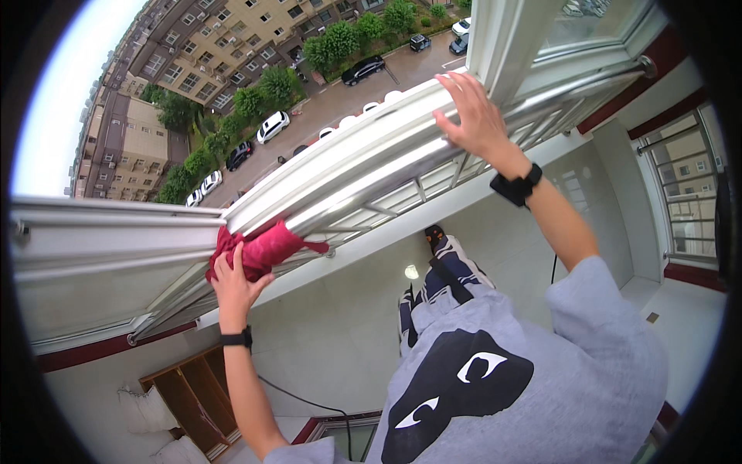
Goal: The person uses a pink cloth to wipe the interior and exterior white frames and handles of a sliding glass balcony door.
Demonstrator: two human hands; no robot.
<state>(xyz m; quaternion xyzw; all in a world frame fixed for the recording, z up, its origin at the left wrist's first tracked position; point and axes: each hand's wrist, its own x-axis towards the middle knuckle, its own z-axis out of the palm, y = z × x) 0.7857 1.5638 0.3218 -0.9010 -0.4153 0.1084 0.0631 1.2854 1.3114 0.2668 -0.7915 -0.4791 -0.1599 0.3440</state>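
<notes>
A crumpled red cloth [269,249] is draped over the metal railing [371,180] at the left, in the corner where two white window frames meet. Against the cloth's left part rests my left hand [235,284], its fingers spread on the fabric; whether they grip it cannot be told. My right hand [472,119] is up at the right, fingers apart and holding nothing, over the railing and the white window frame [406,104]. Both wrists wear black bands, the right one with a dark box-like device.
Beyond the open window lie a street with parked cars [272,127], trees and apartment blocks far below. A brown wooden shelf [203,394] and white sacks [148,409] stand at the lower left. A black cable [307,401] crosses the tiled floor [324,330].
</notes>
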